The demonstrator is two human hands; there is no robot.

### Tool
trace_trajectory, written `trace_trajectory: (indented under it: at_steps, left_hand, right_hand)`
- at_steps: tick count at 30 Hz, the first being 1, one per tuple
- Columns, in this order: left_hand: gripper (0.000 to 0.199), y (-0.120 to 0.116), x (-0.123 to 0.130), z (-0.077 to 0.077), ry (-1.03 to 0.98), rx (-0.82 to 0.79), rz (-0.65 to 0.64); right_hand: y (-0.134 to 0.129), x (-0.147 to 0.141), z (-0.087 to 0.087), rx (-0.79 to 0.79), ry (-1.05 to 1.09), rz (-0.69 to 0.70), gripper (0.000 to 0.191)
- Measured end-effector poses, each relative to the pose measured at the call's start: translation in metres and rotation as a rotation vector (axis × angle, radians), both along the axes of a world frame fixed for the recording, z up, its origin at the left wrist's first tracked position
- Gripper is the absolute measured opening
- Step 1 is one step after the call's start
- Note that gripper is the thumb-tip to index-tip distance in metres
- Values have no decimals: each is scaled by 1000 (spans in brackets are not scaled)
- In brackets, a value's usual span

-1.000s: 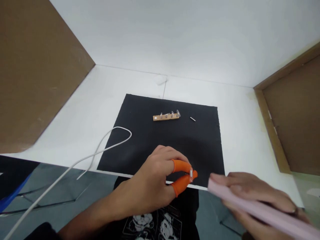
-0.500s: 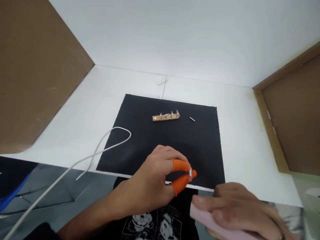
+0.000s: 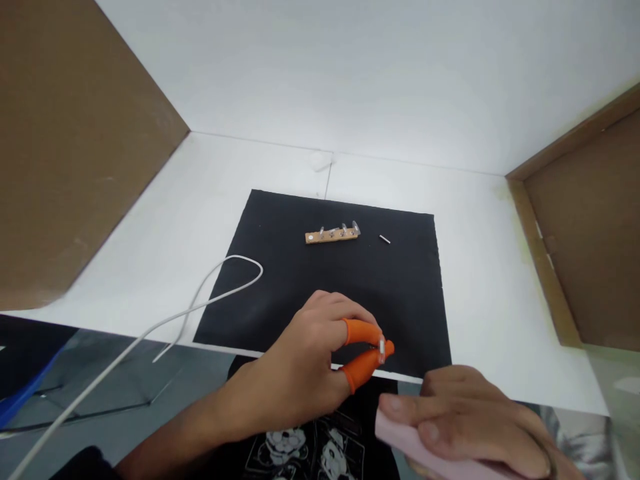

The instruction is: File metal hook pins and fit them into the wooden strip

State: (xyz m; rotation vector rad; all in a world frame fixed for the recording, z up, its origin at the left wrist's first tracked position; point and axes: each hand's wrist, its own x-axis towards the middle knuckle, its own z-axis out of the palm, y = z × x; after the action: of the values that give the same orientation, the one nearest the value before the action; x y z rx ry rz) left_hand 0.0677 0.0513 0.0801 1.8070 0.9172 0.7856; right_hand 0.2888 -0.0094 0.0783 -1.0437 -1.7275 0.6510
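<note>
My left hand (image 3: 310,360), with orange covers on its thumb and a finger, pinches a small clear piece (image 3: 382,349) above the front edge of the black mat (image 3: 300,287). My right hand (image 3: 480,420) is closed on a pale pink block (image 3: 425,443) at the lower right, past the table's front edge. Towards the back of the mat lies a narrow tan strip (image 3: 316,237) bearing several small clear pieces. A short white stick (image 3: 385,239) rests on the mat to the right of the strip.
A white cable (image 3: 165,322) loops from the lower left onto the mat's left side. Brown panels stand at the left (image 3: 75,147) and right (image 3: 595,227) of the white table (image 3: 485,280), with a white wall (image 3: 350,73) behind.
My right hand and the pink block have shifted slightly to the left. My left hand keeps its pinch in nearly the same place.
</note>
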Motion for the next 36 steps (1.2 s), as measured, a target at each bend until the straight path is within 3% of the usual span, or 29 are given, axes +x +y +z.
trace_trajectory:
  at_steps: [2,5,8,13,14,17,19,25,31,36]
  left_hand:
    - [12,-1,0,1,6,-14,-12]
    - [14,-2,-2,2,15,-20,-21]
    - [11,-2,-3,0,8,-5,-9]
    - [9,0,0,0,0,5,-5]
    - [9,0,0,0,1,7,-7]
    - [12,-3,-1,1,9,0,-17]
    - [12,-4,-2,0,13,-5,-22]
    - [9,-1,-1,-1,4,7,1]
    - [12,-3,-1,-1,15,0,-15]
    - [9,-2,-1,-3,4,6,3]
  right_hand:
    - [7,10,-1,11,-17,26,18]
    - [16,26,-5,-11,-60,-43,27]
    - [13,24,-4,8,-39,-79,26]
    - [10,13,6,60,-96,190,8]
    - [12,16,6,60,-115,182,5]
    - [19,26,3,28,-99,-17,22]
    - [20,26,1,10,-82,-72,28]
    - [13,15,2,54,-61,194,20]
    - [16,34,-6,-60,-78,-46,29]
    - [16,19,7,65,-81,159,22]
